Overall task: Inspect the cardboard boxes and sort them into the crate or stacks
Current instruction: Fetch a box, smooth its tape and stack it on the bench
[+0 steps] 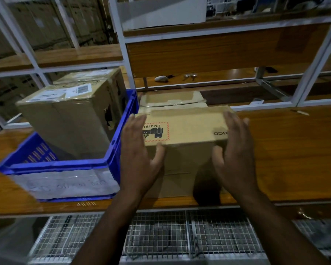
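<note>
Box: the box (185, 131) stands on the bench (285, 150), just right of the crate (115, 150), on top of a stack.
Progress: two boxes (69, 111) are already in the crate; this one is not yet sorted.
Left hand: left hand (139, 150) flat, fingers straight, on the box's left side.
Right hand: right hand (235, 152) flat and open, on its right side.
</note>
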Tool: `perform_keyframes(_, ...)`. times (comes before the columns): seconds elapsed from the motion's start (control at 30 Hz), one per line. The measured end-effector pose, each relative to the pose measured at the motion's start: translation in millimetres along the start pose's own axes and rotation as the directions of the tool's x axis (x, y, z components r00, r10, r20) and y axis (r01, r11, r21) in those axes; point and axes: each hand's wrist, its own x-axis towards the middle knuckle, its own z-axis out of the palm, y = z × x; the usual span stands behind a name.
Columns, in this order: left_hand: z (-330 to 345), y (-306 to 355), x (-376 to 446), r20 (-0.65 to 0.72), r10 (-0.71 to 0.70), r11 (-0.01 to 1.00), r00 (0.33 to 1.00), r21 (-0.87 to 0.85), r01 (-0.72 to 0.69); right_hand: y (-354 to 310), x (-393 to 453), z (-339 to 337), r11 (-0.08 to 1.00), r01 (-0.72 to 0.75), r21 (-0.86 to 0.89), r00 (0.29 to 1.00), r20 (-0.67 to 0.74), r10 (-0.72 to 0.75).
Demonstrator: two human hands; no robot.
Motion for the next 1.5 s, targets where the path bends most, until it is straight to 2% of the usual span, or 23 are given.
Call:
perform_keyframes(0.1,7.7,8.6,13.6,0.258,0.016,0.982,0.966,0.179,-0.064,-11.0,14.8,13.7,0.998,0.051,-0.038,0.970,0.240,-0.040)
perform_keyframes(0.2,12.8,8.6,14.5,0.375,0.008,0.931,0.927,0.335,-0.144,-14.3,17.1,25.0,0.977,0.103,-0.186,0.950,0.310,-0.041)
perform_keyframes(0.4,8.6,12.6,16.1,0.364,-0.030,0.929,0.931,0.355,-0.109,-21.5,19.6,18.7,0.968,0.073,-0.241,0.949,0.315,0.006)
perform_keyframes(0.5,7.0,14.8,32.5,0.373,-0.018,0.914,0.928,0.383,-0.136,-28.3,33.2,18.2,0.956,0.063,-0.286,0.945,0.324,0.035)
perform_keyframes(0.67,20.1,9.1,51.0,0.495,0.010,0.914,0.869,0.348,-0.209,-33.0,42.5,30.8,0.958,0.148,-0.247,0.917,0.396,-0.040)
perform_keyframes(0.77,24.7,5.4,41.7,0.500,0.040,0.898,0.865,0.362,-0.251,-32.6,44.0,32.0,0.952,0.141,-0.272,0.921,0.389,-0.025)
perform_keyframes(0.87,22.2,5.1,44.6,0.500,0.029,0.902,0.866,0.361,-0.238,-32.5,50.7,34.5,0.936,0.139,-0.323,0.911,0.413,0.008)
perform_keyframes(0.97,23.1,7.9,45.3,0.541,-0.001,0.894,0.841,0.378,-0.242,-32.9,47.1,39.3,0.937,0.174,-0.303,0.883,0.470,-0.012)
perform_keyframes(1.07,18.7,4.3,46.6,0.556,-0.072,0.887,0.828,0.415,-0.202,-29.6,46.2,37.9,0.932,0.178,-0.317,0.872,0.490,0.000)
perform_keyframes(1.23,-6.9,-19.9,55.9,0.518,-0.225,0.900,0.825,0.434,-0.027,-6.9,58.6,16.4,0.899,0.054,-0.435,0.887,0.434,0.156)
perform_keyframes(1.33,-9.1,-20.9,56.0,0.518,-0.223,0.898,0.826,0.439,-0.033,-4.7,63.7,13.2,0.884,0.082,-0.461,0.886,0.440,0.147)
perform_keyframes(1.5,-5.0,-14.2,64.8,0.510,-0.250,0.875,0.823,0.483,-0.034,-12.3,75.9,20.8,0.896,0.031,-0.443,0.856,0.475,0.205)
